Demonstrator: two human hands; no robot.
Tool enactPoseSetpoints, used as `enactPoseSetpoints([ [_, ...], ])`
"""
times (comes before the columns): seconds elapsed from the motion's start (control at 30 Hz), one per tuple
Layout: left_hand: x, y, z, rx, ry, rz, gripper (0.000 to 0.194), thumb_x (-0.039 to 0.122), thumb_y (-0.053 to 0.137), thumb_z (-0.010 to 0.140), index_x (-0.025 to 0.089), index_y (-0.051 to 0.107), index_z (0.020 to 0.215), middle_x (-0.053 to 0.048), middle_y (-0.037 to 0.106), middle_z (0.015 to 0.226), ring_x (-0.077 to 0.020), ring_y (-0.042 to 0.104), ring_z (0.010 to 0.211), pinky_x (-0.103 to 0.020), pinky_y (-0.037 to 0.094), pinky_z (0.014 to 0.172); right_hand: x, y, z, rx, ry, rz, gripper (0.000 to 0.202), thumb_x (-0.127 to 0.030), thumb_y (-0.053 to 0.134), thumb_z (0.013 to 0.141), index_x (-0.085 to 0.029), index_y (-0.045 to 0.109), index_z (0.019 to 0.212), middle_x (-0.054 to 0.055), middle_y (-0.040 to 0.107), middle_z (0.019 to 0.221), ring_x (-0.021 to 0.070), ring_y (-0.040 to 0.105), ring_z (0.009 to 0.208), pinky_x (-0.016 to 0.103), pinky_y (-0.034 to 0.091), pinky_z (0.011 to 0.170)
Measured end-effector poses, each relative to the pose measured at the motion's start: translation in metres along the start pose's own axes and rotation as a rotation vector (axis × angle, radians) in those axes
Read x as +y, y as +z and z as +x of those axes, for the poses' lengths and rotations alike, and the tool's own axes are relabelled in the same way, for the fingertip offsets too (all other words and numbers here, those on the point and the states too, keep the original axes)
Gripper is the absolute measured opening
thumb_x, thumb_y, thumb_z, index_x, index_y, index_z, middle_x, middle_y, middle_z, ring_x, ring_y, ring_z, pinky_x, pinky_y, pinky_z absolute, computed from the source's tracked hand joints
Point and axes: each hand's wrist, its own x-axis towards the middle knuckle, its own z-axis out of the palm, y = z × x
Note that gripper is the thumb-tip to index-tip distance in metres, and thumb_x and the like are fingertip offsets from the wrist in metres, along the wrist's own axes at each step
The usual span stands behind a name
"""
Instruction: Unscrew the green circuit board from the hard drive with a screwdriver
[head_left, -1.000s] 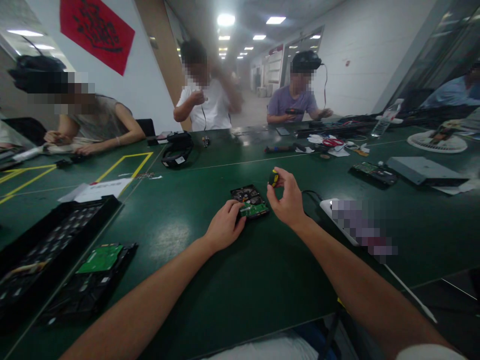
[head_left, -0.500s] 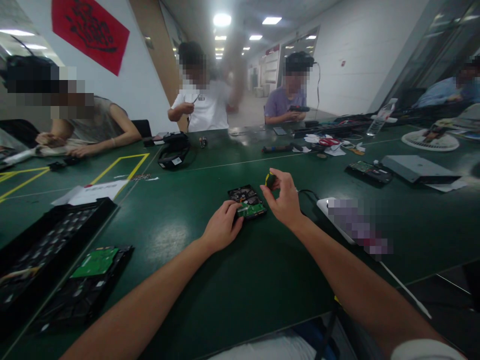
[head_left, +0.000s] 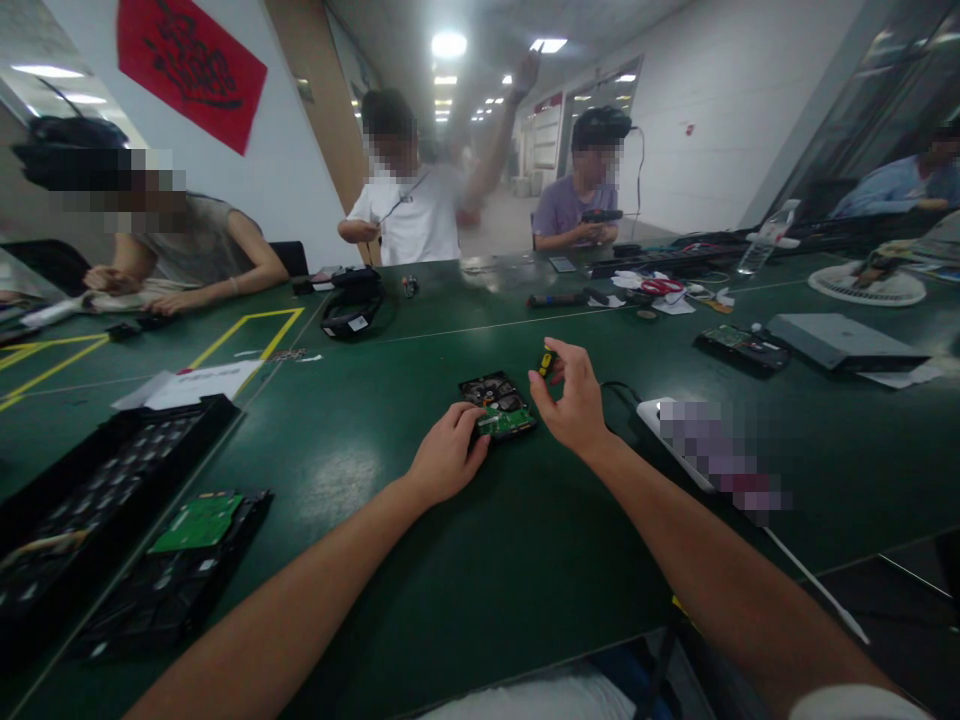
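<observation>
A hard drive (head_left: 496, 390) with a green circuit board lies flat on the green table in front of me. My left hand (head_left: 448, 455) grips its near left edge, thumb along the near side and fingers over the top. Just right of the drive, my right hand (head_left: 577, 402) pinches a yellow-and-black screwdriver handle (head_left: 546, 362) between thumb and fingertips. The handle stands tilted near the drive's right edge. Its shaft and tip cannot be made out, so I cannot tell whether it touches the drive.
Another hard drive (head_left: 180, 570) and a long black tray (head_left: 97, 490) lie at left. A white power strip (head_left: 651, 414) sits right of my hand. Farther right are a third drive (head_left: 742, 350) and a grey metal case (head_left: 844, 340). Several people sit across the table.
The screwdriver handle has turned in my right fingers, showing more of its yellow side. My left hand keeps its grip on the drive. Across the table, a person's blurred arm has risen.
</observation>
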Motion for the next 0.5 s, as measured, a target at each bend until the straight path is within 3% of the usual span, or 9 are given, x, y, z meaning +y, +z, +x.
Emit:
enactPoseSetpoints([
  [0.13, 0.0, 0.0, 0.0, 0.015, -0.001, -0.016, 0.04, 0.033, 0.055, 0.102, 0.02, 0.051, 0.14, -0.015, 0.055, 0.138, -0.0293, 0.062, 0.124, -0.049, 0.055, 0.108, 0.001, 0.001, 0.0, -0.009, -0.011, 0.026, 0.052, -0.025, 0.056, 0.1, -0.026, 0.042, 0.15, 0.014, 0.058, 0.135, 0.0263, 0.066, 0.105, 0.048, 0.063, 0.088],
  [0.33, -0.007, 0.005, -0.001, 0.064, -0.054, -0.026, 0.036, 0.032, 0.05, 0.104, 0.018, 0.051, 0.138, -0.015, 0.055, 0.135, -0.0268, 0.064, 0.119, -0.046, 0.057, 0.105, 0.001, 0.0, 0.0, 0.035, -0.01, 0.0, 0.054, -0.029, 0.067, 0.096, -0.026, 0.046, 0.146, 0.013, 0.058, 0.128, 0.0254, 0.064, 0.098, 0.044, 0.063, 0.075],
  [0.5, -0.011, 0.007, -0.001, 0.12, -0.059, -0.046, 0.029, 0.024, 0.046, 0.104, 0.018, 0.056, 0.13, -0.014, 0.057, 0.131, -0.0251, 0.064, 0.118, -0.043, 0.057, 0.105, 0.001, 0.0, 0.001, -0.002, -0.028, 0.038, 0.052, -0.022, 0.054, 0.099, -0.026, 0.043, 0.15, 0.015, 0.056, 0.135, 0.0275, 0.063, 0.111, 0.049, 0.063, 0.088],
])
